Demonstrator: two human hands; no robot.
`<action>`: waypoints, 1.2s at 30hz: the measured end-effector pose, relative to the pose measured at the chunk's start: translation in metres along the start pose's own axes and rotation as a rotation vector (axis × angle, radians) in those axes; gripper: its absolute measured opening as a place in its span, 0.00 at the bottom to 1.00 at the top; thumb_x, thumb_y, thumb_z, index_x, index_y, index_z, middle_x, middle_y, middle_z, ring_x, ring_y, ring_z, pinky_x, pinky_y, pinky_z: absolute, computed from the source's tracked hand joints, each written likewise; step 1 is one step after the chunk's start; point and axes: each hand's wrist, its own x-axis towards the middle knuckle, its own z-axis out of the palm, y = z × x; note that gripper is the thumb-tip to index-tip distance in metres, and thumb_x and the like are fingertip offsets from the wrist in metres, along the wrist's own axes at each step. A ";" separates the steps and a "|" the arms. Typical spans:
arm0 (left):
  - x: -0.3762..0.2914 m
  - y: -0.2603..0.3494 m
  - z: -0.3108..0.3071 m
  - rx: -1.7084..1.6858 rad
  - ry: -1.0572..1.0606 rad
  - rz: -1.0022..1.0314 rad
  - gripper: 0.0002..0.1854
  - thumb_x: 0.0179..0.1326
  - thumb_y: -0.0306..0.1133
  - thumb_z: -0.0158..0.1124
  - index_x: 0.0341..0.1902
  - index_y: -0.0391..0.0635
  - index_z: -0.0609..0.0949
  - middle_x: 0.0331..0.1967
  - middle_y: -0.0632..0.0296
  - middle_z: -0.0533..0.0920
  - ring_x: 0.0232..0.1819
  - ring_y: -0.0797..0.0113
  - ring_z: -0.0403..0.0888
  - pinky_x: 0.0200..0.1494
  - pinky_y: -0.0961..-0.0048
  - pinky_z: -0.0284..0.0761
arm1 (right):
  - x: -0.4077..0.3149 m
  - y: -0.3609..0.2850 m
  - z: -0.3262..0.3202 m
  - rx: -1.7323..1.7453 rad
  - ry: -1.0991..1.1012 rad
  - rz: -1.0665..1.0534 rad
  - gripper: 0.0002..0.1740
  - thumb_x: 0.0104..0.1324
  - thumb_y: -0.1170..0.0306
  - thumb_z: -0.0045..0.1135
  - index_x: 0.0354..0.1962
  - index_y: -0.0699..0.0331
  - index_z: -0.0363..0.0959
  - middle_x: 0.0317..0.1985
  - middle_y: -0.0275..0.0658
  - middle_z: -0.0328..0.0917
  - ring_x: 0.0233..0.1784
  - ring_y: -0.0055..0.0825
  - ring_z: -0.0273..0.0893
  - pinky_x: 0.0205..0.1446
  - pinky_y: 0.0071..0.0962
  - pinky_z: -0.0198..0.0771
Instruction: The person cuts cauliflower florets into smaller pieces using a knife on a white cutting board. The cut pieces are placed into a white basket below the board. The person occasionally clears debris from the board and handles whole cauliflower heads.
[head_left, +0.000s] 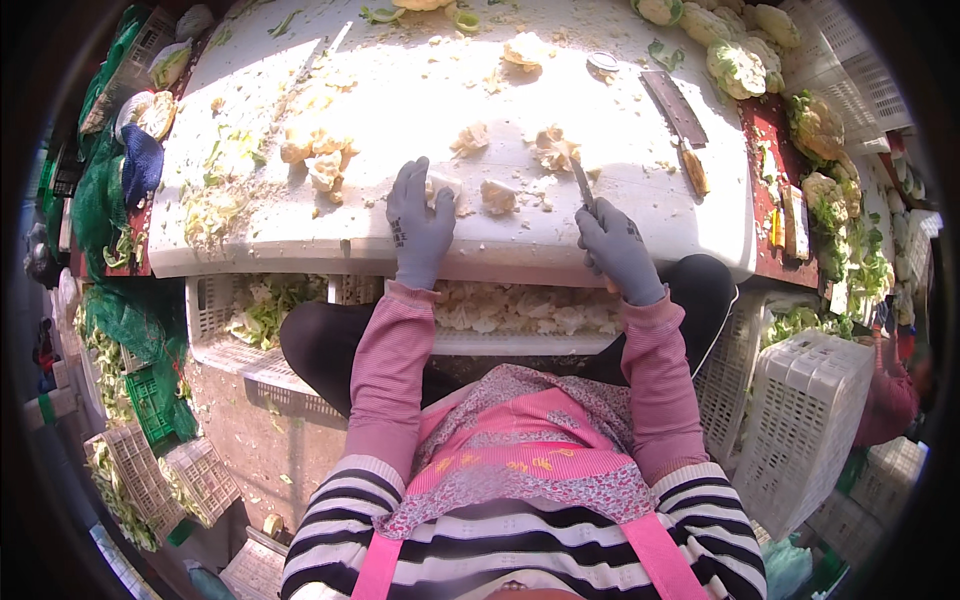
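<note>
My left hand (421, 225), in a grey glove, rests over the white board (360, 229). A pale, overexposed piece of cauliflower (445, 184) sits between its thumb and fingers. Gripped in my gloved right hand (616, 247) is a small knife (582, 184), blade pointing away from me. Its tip meets or overlaps a cauliflower chunk (553, 148); I cannot tell whether it cuts in. Between my hands lie another chunk (499, 196) and, farther back, a floret (471, 140). More florets (324, 161) are clustered left of my left hand.
A cleaver (675, 112) with a wooden handle (694, 171) lies on the board's right. Whole cauliflowers (739, 67) are piled at the back right. Below the board's near edge, a white crate (517, 343) holds cut florets (525, 309). Green netting (101, 202) hangs at the left.
</note>
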 end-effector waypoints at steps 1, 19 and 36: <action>0.003 0.005 0.001 0.056 0.033 0.109 0.24 0.63 0.29 0.64 0.64 0.40 0.79 0.61 0.50 0.80 0.62 0.50 0.77 0.65 0.56 0.71 | 0.007 0.003 -0.003 -0.015 0.027 -0.032 0.17 0.75 0.58 0.50 0.41 0.65 0.72 0.25 0.34 0.73 0.20 0.19 0.70 0.22 0.24 0.68; 0.052 0.066 0.117 -0.172 -0.566 -0.230 0.24 0.58 0.26 0.66 0.59 0.43 0.74 0.48 0.46 0.81 0.49 0.46 0.83 0.54 0.56 0.78 | 0.079 0.031 0.020 -0.287 -0.108 -0.262 0.15 0.70 0.67 0.52 0.45 0.73 0.72 0.29 0.48 0.79 0.24 0.39 0.81 0.31 0.38 0.78; 0.064 0.067 0.044 -0.851 -0.476 -0.575 0.18 0.66 0.24 0.63 0.58 0.38 0.74 0.44 0.58 0.81 0.41 0.70 0.83 0.42 0.73 0.83 | 0.042 -0.022 -0.054 0.286 -0.189 -0.080 0.04 0.73 0.74 0.51 0.40 0.62 0.76 0.29 0.28 0.74 0.20 0.12 0.65 0.21 0.16 0.64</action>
